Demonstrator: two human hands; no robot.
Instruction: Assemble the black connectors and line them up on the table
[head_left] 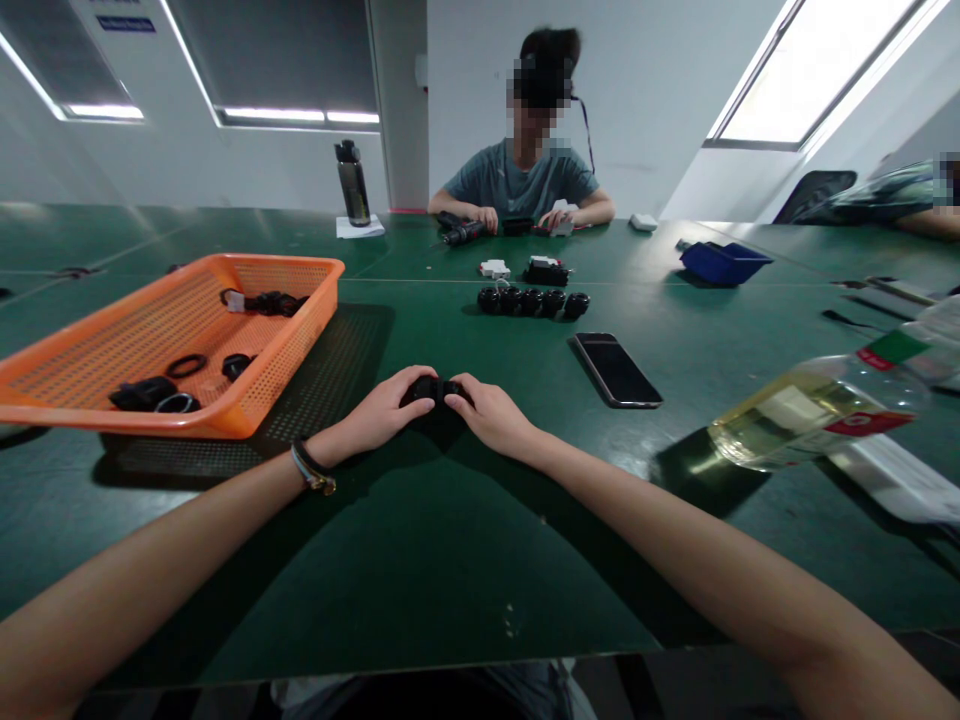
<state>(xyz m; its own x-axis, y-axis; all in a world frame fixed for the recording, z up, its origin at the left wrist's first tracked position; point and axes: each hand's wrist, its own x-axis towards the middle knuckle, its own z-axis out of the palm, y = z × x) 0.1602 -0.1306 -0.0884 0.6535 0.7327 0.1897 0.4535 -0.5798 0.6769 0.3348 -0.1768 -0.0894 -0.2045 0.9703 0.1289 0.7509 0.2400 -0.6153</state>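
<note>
Both my hands meet over the green table (420,540) around a small black rounded part (441,390), its exact kind not clear. My left hand (391,405) has its fingers and thumb closed on the left end. From the other side, my right hand (491,412) pinches the right end. Much of the part is hidden behind my fingers. Beyond my hands lies a row of several similar black round parts (532,300), side by side.
On the left stands an orange basket (289,375) with black parts, rings and a coiled cable. A phone (618,370) and a bottle of yellow liquid (795,412) lie to the right. Farther off are a blue bin (724,262), a dark bottle (352,185) and a seated person (517,180).
</note>
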